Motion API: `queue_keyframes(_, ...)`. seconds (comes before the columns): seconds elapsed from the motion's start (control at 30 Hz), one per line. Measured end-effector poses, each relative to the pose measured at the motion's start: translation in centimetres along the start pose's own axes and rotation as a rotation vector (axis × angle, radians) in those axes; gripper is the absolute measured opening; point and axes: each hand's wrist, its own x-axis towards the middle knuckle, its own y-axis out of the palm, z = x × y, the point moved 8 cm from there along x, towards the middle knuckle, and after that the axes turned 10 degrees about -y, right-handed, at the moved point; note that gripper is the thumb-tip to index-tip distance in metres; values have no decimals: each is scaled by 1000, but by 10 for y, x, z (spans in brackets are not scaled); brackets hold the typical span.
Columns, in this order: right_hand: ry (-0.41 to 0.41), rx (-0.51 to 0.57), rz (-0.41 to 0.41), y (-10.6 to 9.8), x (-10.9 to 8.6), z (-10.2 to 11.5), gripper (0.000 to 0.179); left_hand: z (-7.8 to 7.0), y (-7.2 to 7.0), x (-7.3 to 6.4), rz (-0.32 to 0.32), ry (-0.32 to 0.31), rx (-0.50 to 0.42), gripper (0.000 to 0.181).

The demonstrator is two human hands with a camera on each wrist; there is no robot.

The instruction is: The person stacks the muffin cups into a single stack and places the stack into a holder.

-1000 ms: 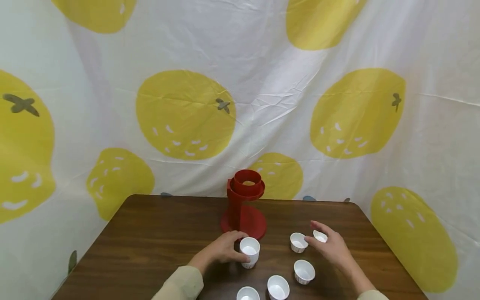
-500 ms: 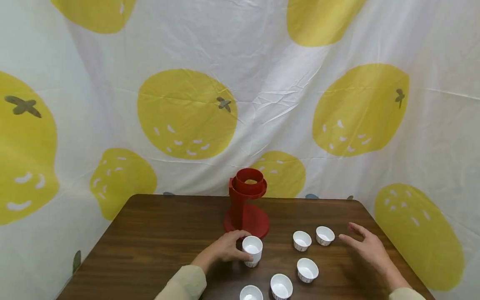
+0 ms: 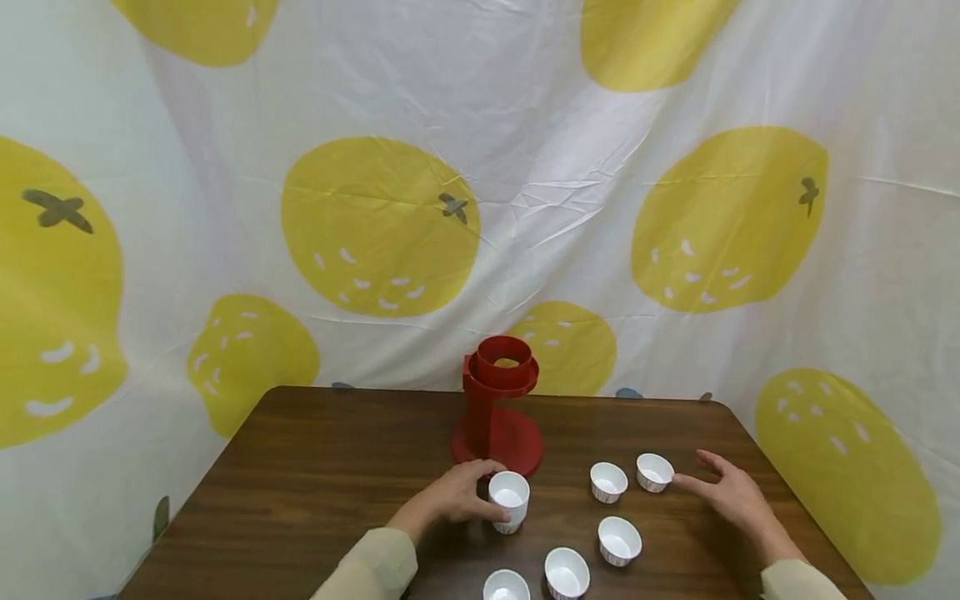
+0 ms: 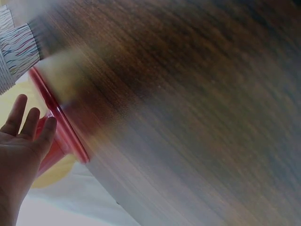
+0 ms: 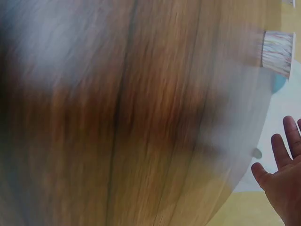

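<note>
A short stack of white paper baking cups [image 3: 509, 492] stands on the wooden table, left of the loose ones. My left hand [image 3: 461, 493] holds this stack, thumb on the near side and fingers round the far side. The left wrist view shows streaky coloured print on the stack [image 4: 19, 49] and straight outer fingers [image 4: 45, 134]. On the right, my right hand [image 3: 731, 496] is spread with nothing in it. Its thumb tip is at the edge of a single baking cup [image 3: 655, 472]; whether they touch I cannot tell.
More single baking cups stand nearby: one at the back [image 3: 608, 482], one in the middle [image 3: 619, 541], two near the front [image 3: 567, 572]. Behind the stack rises a red stand with a ring holder [image 3: 491, 408]. A lemon-print cloth [image 3: 540, 167] hangs behind the table [image 3: 337, 467].
My right hand has let go of the back right baking cup and moved right, then slightly back towards it. My left hand has stayed at the stack. The view has shifted slightly.
</note>
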Motion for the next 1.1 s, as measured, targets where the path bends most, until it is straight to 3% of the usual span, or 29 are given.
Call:
queue_keyframes(0.47,-26,-29,-1,34,19,2,94,-1,-1,-1,-5,7,-6,57)
queue_keyframes(1.1,-25,-61,-2,41,23,5,86,0,-1,0,5,12,-5,58)
